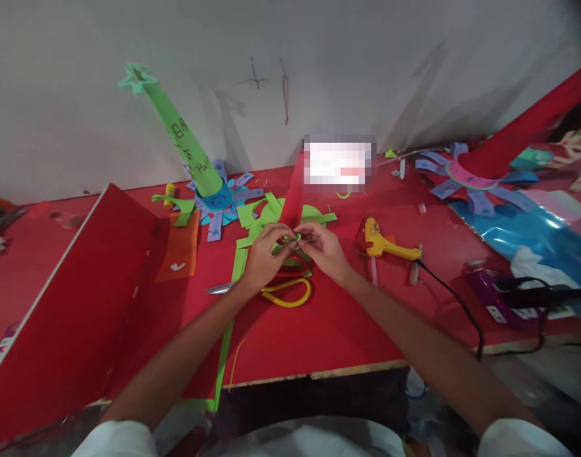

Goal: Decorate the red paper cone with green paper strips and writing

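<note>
Red tabletop (357, 336): extends beneath my left hand (265, 257) and right hand (327, 251) and well out to either side of my fingers.

Red board (66, 317): stands tilted, well to the left of my fingers.

Red tube (523, 139), far right of my fingers: stands in a pink collar (471, 172) with lavender strips splayed round it. Judged largely assembled; its upper end is out of view.

Green tube (188, 143), beyond my fingers to the left: lettered, topped with a pale green star (136, 77), set in a blue collar (218, 198) over similar strips. I judge this one the furthest along.

Red cone (293, 193), just beyond my fingertips: green cut-outs (313, 211) lie about its foot. No lavender strips or star visible on it; in my judgement that dressing remains. My hands hide the lower end, so I cannot tell whether it is fixed.

Glue gun (388, 244): lies to the right of my fingers, apart from them.

Scissors (287, 298): lie just nearer me than my fingers, partly under my left hand.

Small green strip (297, 237): pinched between the fingertips of both hands, which nearly meet. It appears curled; attachment to anything cannot be confirmed.
</note>
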The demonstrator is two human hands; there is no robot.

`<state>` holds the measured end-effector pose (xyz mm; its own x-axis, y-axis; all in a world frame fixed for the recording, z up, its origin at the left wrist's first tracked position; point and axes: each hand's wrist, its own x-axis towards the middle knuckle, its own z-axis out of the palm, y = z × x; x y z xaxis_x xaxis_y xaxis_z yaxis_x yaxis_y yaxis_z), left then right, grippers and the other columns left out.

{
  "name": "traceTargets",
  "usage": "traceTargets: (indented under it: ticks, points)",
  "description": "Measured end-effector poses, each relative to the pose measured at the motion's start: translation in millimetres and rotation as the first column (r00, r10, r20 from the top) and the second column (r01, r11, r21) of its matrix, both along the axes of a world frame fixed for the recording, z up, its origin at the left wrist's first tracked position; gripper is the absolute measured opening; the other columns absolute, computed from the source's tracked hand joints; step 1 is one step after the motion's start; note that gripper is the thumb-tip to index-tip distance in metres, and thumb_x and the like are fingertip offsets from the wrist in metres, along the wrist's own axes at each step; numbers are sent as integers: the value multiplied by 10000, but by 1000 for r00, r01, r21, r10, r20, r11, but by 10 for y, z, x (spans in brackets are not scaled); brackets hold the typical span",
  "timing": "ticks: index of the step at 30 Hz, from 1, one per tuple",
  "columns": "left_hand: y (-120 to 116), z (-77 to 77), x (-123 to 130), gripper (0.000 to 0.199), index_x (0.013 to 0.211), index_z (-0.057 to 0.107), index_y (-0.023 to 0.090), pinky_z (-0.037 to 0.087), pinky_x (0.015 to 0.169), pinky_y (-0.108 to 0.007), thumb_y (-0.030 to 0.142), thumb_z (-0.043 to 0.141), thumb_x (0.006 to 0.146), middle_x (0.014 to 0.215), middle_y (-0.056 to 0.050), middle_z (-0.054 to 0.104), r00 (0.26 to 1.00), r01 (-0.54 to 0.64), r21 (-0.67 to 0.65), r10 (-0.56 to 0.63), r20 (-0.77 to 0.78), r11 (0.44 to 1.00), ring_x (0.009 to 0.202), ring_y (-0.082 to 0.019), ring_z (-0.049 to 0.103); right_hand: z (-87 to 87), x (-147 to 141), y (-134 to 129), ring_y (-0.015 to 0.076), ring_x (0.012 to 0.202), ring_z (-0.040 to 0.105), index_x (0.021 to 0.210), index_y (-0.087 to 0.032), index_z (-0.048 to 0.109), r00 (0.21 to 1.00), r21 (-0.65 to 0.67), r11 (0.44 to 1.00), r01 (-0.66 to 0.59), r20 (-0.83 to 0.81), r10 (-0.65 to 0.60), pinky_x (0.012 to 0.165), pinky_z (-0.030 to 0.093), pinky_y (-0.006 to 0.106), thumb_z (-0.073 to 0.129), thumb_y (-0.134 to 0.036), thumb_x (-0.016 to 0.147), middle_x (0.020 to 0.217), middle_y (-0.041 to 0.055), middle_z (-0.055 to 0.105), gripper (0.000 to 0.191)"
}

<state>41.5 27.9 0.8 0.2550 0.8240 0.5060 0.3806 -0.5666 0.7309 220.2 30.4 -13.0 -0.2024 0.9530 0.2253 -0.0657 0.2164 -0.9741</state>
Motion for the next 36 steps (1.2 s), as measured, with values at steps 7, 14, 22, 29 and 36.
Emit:
traceTargets:
  ticks: [7, 14, 22, 29, 36]
  points:
    - [-4, 23, -1, 66, 1005, 684, 219, 570, 875, -322, 217, 655, 946, 1089, -63, 667, 1000, -5, 9, 5, -17, 1000, 1034, -184, 655, 23, 16, -9, 216, 978, 676, 1084, -261, 627, 999, 10, 1000, -5, 41, 4, 845, 559, 360, 720, -507, 875, 1096, 62, 698, 336]
    - [-8, 26, 1, 57, 994, 683, 219, 564, 880, -329, 253, 654, 959, 1069, -62, 669, 1000, -11, -15, 11, 9, 1000, 1029, -187, 650, 10, 4, -17, 224, 985, 673, 1086, -268, 623, 999, 20, 1000, -1, 47, 0, 859, 554, 371, 725, -521, 870, 1104, 60, 694, 348]
    - [10, 11, -1, 77, 1003, 687, 217, 555, 862, -314, 276, 658, 963, 1075, -64, 665, 1000, -1, -18, 1, 20, 1000, 1018, -180, 648, 15, 5, -20, 222, 979, 664, 1080, -265, 624, 998, 48, 999, 1, 68, -4, 854, 549, 367, 705, -488, 886, 1086, 57, 689, 306]
    - [3, 3, 6, 161, 912, 645, 204, 517, 809, -279, 317, 583, 1009, 955, -37, 685, 999, -48, -38, 48, 0, 998, 905, -158, 639, -19, 10, -12, 219, 987, 667, 1080, -257, 637, 995, 78, 997, 18, 94, -25, 842, 549, 358, 696, -421, 902, 1066, 62, 704, 249]
    - [5, -48, 6, 124, 961, 597, 197, 505, 790, -250, 308, 561, 1004, 898, -12, 672, 991, -98, -170, 111, 72, 981, 837, -134, 636, -40, 26, 19, 208, 959, 673, 1061, -247, 636, 993, 114, 991, 72, 87, -82, 835, 554, 348, 683, -449, 921, 1036, 54, 714, 250]
